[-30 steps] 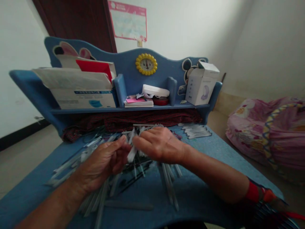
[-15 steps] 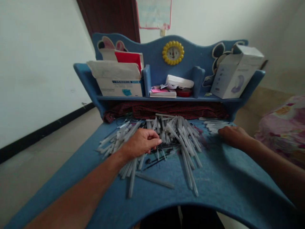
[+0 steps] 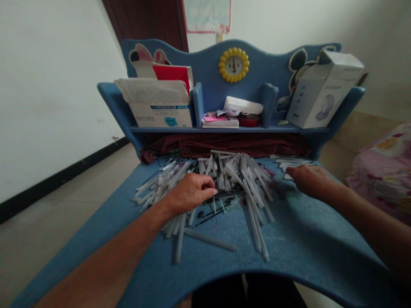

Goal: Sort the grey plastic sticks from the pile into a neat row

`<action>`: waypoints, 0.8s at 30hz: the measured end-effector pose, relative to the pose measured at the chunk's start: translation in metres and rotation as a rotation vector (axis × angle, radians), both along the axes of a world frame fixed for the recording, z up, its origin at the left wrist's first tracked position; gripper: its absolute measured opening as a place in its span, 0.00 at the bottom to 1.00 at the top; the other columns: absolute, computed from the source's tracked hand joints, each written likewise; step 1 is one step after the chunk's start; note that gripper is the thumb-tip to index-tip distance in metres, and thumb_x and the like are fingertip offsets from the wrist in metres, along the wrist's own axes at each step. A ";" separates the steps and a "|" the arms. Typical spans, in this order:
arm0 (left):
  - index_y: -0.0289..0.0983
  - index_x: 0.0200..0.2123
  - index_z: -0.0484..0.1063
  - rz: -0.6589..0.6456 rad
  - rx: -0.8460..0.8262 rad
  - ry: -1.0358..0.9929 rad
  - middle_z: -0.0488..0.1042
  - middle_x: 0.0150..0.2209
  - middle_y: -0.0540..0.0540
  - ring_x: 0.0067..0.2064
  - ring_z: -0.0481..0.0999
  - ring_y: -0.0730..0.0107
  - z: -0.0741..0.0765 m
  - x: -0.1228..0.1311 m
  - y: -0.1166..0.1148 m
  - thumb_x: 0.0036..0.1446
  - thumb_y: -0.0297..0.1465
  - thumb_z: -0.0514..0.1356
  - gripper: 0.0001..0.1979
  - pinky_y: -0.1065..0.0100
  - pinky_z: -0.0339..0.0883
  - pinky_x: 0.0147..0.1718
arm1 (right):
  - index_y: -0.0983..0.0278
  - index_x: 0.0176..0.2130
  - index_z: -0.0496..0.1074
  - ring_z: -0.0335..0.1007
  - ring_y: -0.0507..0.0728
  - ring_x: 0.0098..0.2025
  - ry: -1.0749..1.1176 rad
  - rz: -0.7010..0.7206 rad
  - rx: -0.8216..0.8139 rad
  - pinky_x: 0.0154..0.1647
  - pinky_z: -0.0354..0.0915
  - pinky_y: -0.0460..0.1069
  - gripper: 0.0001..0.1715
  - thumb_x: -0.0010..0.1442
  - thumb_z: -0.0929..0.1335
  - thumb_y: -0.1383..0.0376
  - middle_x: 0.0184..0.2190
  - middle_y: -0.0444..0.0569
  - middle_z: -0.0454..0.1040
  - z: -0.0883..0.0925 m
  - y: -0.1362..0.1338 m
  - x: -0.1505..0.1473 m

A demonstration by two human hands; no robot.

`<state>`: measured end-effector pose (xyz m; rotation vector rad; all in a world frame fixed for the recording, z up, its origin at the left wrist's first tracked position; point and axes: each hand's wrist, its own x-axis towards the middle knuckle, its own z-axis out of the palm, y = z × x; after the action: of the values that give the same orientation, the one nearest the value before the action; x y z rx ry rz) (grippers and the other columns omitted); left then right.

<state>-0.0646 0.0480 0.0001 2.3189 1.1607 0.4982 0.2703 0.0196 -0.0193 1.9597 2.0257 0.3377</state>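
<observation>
two hands at a heap of white tubes point(image 3: 231, 179) on a blue bench point(image 3: 289, 248).
left hand point(image 3: 189, 192) rests on the heap's left part, grip curled together over tubes; thin dark rods point(image 3: 215, 209) lie under the heap; right of the heap, right hand point(image 3: 308, 179) lies palm-down beside a neat row of tubes point(image 3: 293, 162), grip state cannot be told.

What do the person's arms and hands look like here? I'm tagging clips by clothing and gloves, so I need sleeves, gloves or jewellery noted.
Both arms are bare as far as the picture shows them: no sleeve shows on either forearm. The left hand and the right hand wear no gloves. No watch, ring or bracelet shows.
</observation>
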 end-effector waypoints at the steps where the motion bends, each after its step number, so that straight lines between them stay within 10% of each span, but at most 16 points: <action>1: 0.33 0.25 0.73 -0.007 0.002 0.004 0.67 0.18 0.53 0.22 0.65 0.76 0.000 0.000 0.000 0.51 0.33 0.57 0.09 0.74 0.56 0.23 | 0.66 0.41 0.71 0.75 0.65 0.33 0.021 0.022 0.010 0.25 0.58 0.49 0.17 0.56 0.58 0.74 0.30 0.59 0.76 0.003 -0.002 -0.008; 11: 0.33 0.26 0.73 -0.031 -0.017 0.020 0.67 0.20 0.52 0.23 0.65 0.76 0.002 0.001 -0.003 0.51 0.33 0.57 0.09 0.73 0.56 0.24 | 0.62 0.35 0.73 0.72 0.54 0.30 0.447 0.453 -0.090 0.29 0.54 0.46 0.09 0.60 0.63 0.64 0.26 0.48 0.76 0.028 -0.038 -0.085; 24: 0.34 0.26 0.73 -0.040 0.018 0.052 0.69 0.20 0.52 0.24 0.67 0.76 0.001 0.002 -0.004 0.52 0.33 0.57 0.09 0.74 0.57 0.25 | 0.68 0.33 0.77 0.75 0.64 0.35 0.328 0.125 -0.151 0.34 0.64 0.52 0.23 0.59 0.59 0.56 0.32 0.62 0.77 0.018 -0.032 -0.115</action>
<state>-0.0627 0.0437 0.0007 2.3782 1.1360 0.4375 0.1552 -0.0120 -0.0015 1.8991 2.3023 -0.1178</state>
